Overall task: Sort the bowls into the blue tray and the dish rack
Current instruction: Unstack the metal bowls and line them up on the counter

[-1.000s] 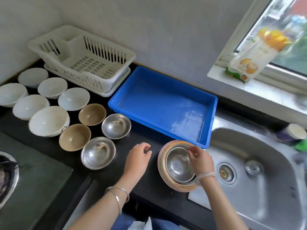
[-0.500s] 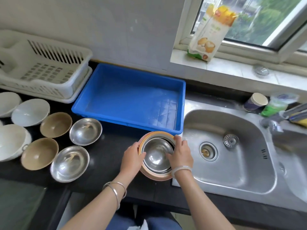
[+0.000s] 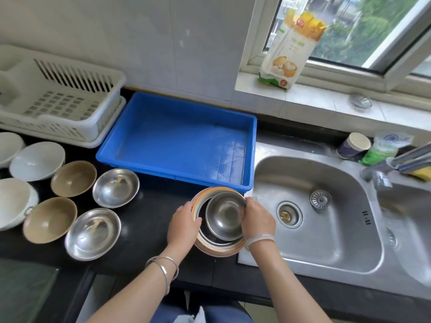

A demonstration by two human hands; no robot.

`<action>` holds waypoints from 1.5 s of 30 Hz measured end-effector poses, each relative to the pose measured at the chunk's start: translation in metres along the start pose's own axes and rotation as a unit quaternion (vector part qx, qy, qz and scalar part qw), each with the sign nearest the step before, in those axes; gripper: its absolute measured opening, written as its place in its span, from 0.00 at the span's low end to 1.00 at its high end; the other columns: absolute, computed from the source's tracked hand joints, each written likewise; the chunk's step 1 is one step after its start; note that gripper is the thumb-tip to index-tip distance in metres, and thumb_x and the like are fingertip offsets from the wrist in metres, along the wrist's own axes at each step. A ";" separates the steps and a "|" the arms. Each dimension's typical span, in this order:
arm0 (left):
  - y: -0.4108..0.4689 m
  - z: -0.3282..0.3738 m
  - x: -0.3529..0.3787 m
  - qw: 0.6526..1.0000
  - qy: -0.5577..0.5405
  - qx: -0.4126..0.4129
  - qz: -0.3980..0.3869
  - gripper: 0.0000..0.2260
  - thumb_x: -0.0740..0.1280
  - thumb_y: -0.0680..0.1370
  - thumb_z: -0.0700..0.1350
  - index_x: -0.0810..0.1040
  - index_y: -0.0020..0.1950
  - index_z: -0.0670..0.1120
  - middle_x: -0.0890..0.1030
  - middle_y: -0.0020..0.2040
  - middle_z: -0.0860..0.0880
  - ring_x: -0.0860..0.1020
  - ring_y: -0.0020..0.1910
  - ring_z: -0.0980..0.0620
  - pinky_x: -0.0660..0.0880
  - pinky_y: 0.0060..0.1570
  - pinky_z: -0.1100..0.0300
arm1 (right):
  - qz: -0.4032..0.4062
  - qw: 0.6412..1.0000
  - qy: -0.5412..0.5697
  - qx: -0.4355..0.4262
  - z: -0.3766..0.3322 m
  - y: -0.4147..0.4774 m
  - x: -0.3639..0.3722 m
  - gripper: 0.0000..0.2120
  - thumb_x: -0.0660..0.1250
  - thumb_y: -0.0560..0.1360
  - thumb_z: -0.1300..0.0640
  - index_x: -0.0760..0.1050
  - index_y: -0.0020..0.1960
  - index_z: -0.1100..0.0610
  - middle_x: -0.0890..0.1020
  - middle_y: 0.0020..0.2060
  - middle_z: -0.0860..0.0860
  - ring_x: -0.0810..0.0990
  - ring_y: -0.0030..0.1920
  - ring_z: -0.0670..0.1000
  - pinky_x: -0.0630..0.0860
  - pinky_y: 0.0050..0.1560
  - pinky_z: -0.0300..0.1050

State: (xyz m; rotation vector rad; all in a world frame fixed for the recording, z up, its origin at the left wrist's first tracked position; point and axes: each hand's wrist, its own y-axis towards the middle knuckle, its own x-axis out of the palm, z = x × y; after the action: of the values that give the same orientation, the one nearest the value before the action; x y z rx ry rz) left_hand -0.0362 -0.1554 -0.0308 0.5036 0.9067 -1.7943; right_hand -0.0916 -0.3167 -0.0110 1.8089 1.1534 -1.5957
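A stack of nested bowls [image 3: 215, 249] stands on the black counter just in front of the blue tray [image 3: 177, 138], which holds nothing. My left hand [image 3: 184, 226] grips the stack's left rim. My right hand [image 3: 257, 219] holds the top steel bowl [image 3: 225, 214], tilted and raised a little out of the stack. To the left lie two steel bowls [image 3: 115, 187], two tan bowls [image 3: 73, 178] and several white bowls [image 3: 37, 160]. The white dish rack [image 3: 58, 99] at the back left holds no bowls.
A steel sink [image 3: 310, 213] lies directly right of the stack, with a tap [image 3: 382, 173] at its far right. A paper cup [image 3: 354, 145] and a green bottle [image 3: 382, 148] stand behind the sink. A food packet [image 3: 291, 50] leans on the window sill.
My left hand moved from the counter onto the stack's rim. My right hand has lifted and tilted the top steel bowl. The view has swung right and closer.
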 end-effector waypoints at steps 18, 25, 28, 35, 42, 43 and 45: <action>-0.007 0.020 -0.006 0.999 0.017 0.016 0.038 0.11 0.64 0.74 0.41 0.65 0.52 0.52 0.78 0.38 0.50 0.78 0.33 0.50 0.79 0.33 0.53 | 0.070 0.980 0.186 0.027 0.024 -0.005 -0.020 0.04 0.62 0.74 0.60 0.76 0.43 0.58 0.82 0.37 0.56 0.78 0.40 0.61 0.62 0.35 0.43; -0.008 0.035 -0.011 0.989 0.056 0.096 0.100 0.07 0.64 0.74 0.38 0.75 0.51 0.44 0.76 0.52 0.49 0.74 0.51 0.48 0.71 0.43 0.60 | 0.062 0.966 0.241 0.063 0.037 -0.002 -0.030 0.06 0.64 0.73 0.60 0.78 0.49 0.56 0.84 0.39 0.53 0.77 0.37 0.55 0.63 0.36 0.41; -0.006 0.045 -0.018 0.989 0.026 0.107 0.102 0.04 0.63 0.74 0.38 0.76 0.46 0.44 0.78 0.44 0.49 0.76 0.42 0.50 0.71 0.37 0.59 | 0.052 0.957 0.275 0.074 0.039 -0.003 -0.038 0.05 0.64 0.73 0.60 0.78 0.47 0.56 0.83 0.40 0.53 0.76 0.37 0.53 0.67 0.39 0.42; -0.004 0.037 -0.054 0.986 -0.063 0.080 0.133 0.03 0.66 0.73 0.38 0.78 0.42 0.46 0.80 0.37 0.52 0.78 0.36 0.53 0.78 0.38 0.56 | 0.042 0.933 0.349 0.074 0.021 -0.002 -0.062 0.05 0.65 0.72 0.59 0.79 0.44 0.54 0.83 0.38 0.51 0.80 0.40 0.53 0.74 0.42 0.44; -0.020 -0.021 -0.089 0.973 -0.154 -0.001 0.170 0.06 0.67 0.72 0.37 0.79 0.43 0.48 0.81 0.39 0.55 0.79 0.41 0.60 0.74 0.39 0.63 | -0.043 0.919 0.389 0.035 -0.035 0.014 -0.054 0.04 0.65 0.72 0.59 0.77 0.45 0.52 0.83 0.39 0.54 0.82 0.40 0.55 0.79 0.45 0.49; -0.024 -0.031 -0.093 0.971 -0.161 -0.011 0.176 0.06 0.67 0.72 0.37 0.78 0.43 0.48 0.80 0.38 0.56 0.78 0.40 0.61 0.73 0.38 0.65 | -0.058 0.920 0.386 0.032 -0.045 0.017 -0.048 0.04 0.66 0.72 0.59 0.76 0.46 0.52 0.83 0.40 0.54 0.82 0.40 0.54 0.81 0.45 0.49; -0.031 -0.052 -0.099 0.967 -0.170 -0.035 0.186 0.06 0.68 0.72 0.36 0.78 0.42 0.48 0.80 0.38 0.57 0.78 0.40 0.61 0.71 0.36 0.68 | -0.096 0.918 0.384 0.026 -0.065 0.023 -0.036 0.05 0.66 0.72 0.60 0.76 0.47 0.53 0.83 0.41 0.55 0.83 0.37 0.52 0.82 0.41 0.46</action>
State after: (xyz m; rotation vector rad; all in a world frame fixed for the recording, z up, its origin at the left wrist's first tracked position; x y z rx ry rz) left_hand -0.0296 -0.0497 0.0162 0.2840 0.5878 -1.4420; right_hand -0.0349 -0.2882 0.0338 2.5252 1.6631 -0.9983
